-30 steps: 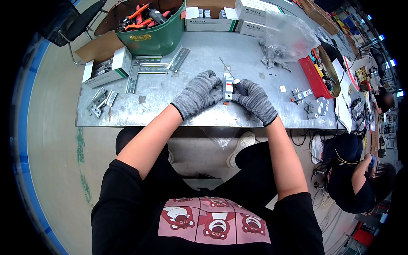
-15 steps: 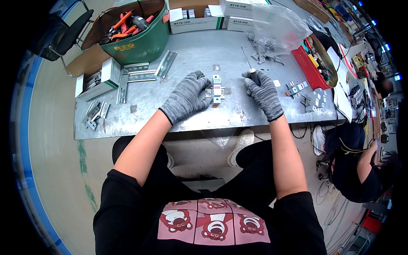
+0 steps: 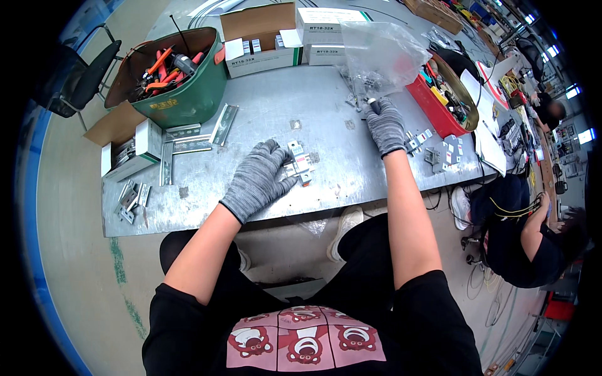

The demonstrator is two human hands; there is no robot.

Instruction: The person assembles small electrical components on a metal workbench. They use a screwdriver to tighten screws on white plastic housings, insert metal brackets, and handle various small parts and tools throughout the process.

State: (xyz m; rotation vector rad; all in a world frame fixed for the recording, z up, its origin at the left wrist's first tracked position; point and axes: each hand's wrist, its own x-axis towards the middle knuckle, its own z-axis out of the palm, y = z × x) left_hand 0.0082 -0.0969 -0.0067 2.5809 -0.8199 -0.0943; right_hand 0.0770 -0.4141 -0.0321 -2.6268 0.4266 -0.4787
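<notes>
My left hand [image 3: 256, 178], in a grey knit glove, rests on the metal table [image 3: 251, 113] with thumb and fingers apart. Just right of it stands a light-grey fuse-holder module [image 3: 301, 161] on a short piece of metal rail [image 3: 290, 169]. The fingertips are close beside the rail; whether they touch it I cannot tell. Farther right, my gloved right hand [image 3: 385, 127] is closed round a screwdriver [image 3: 375, 106] with a dark, pale-ended handle. Its shaft is hard to make out against the clutter behind.
A green tool bin [image 3: 194, 103] and an open box of modules [image 3: 266, 61] stand at the back. Rail strips [image 3: 224, 125] lie left. On the right are a clear plastic bag [image 3: 389, 56], a red tool box [image 3: 433, 109] and loose modules [image 3: 448, 153]. A co-worker [image 3: 527, 232] sits far right.
My right hand has moved away from the module, toward the plastic bag, with the screwdriver. The module now sits at a slant beside my left hand. The whole view has shifted.
</notes>
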